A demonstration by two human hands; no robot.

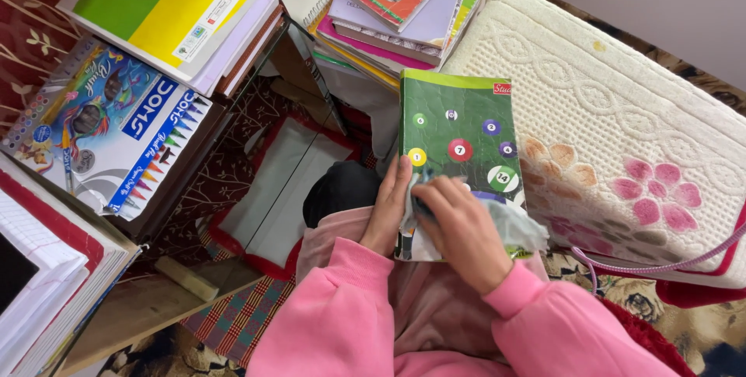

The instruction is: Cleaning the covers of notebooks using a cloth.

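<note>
A green notebook (458, 132) with coloured billiard balls on its cover rests on my lap, tilted slightly. My left hand (391, 206) grips its lower left edge. On the lower part of the cover, my right hand (460, 231) presses a crumpled pale cloth (517, 228). Both sleeves are pink.
A stack of books (404, 4) lies just above the notebook. Another pile with a green and yellow cover (167, 4) and a pack of colour pens (109, 124) sit at the left. An open notebook (39, 268) is at the lower left. A cream floral cushion (622, 128) fills the right.
</note>
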